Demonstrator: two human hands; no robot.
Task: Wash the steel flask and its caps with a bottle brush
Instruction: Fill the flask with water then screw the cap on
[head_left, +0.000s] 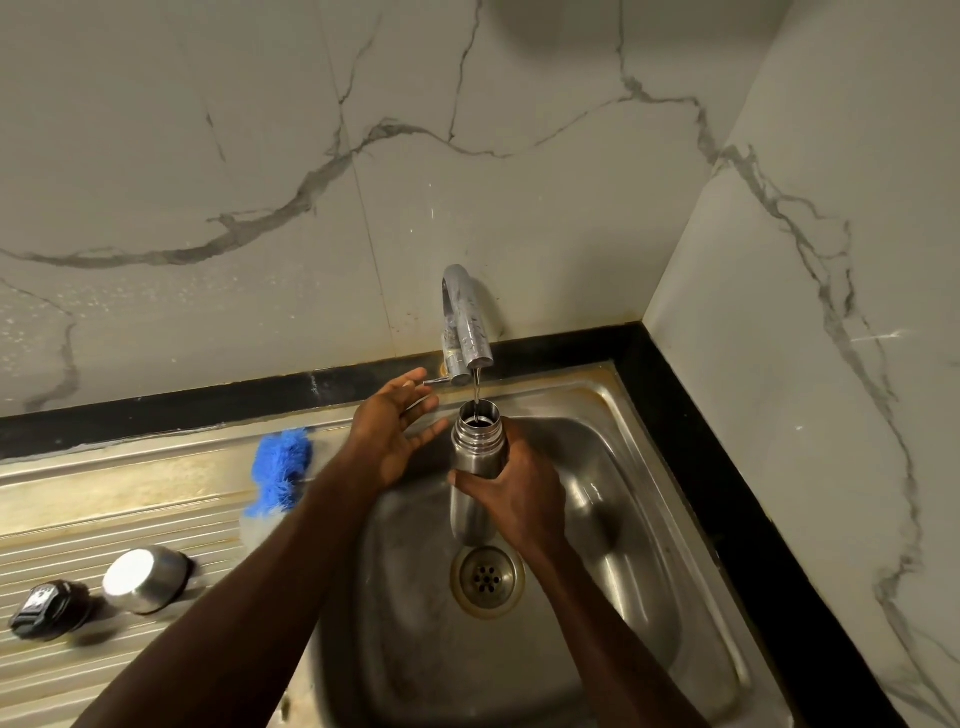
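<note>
Head view: gripping the steel flask (474, 467) around its middle with the right hand (511, 501), fingers wrapped closed on the body, thumb crossing the near side. Holding it upright over the sink (613, 499), its base hanging just above the drain (487, 577). Catching a thin stream of water (476, 389) in the open, uncapped mouth, directly beneath the tap (465, 325). Showing the threaded neck bare, dark water standing inside the opening.

Hovering the left hand (389, 434) just left of the flask, palm turned toward it, fingers spread open and gripping nothing. Reaching the fingertips (415, 375) close to the small tap lever (439, 381); touching or apart, impossible to tell.

Lying on the ribbed draining board (78, 519) to the left of the basin: a blue bottle brush (280, 470), its bristles nearest the wall, its pale lower part partly hiding behind the left forearm. Resting nearer the viewer on the same board, well apart from the flask: a steel cap (145, 578), tipped on its side, and just to its left a black cap (49, 609). Running along the back and right edges, a black counter rim (691, 415) beneath veined marble wall (260, 156).
</note>
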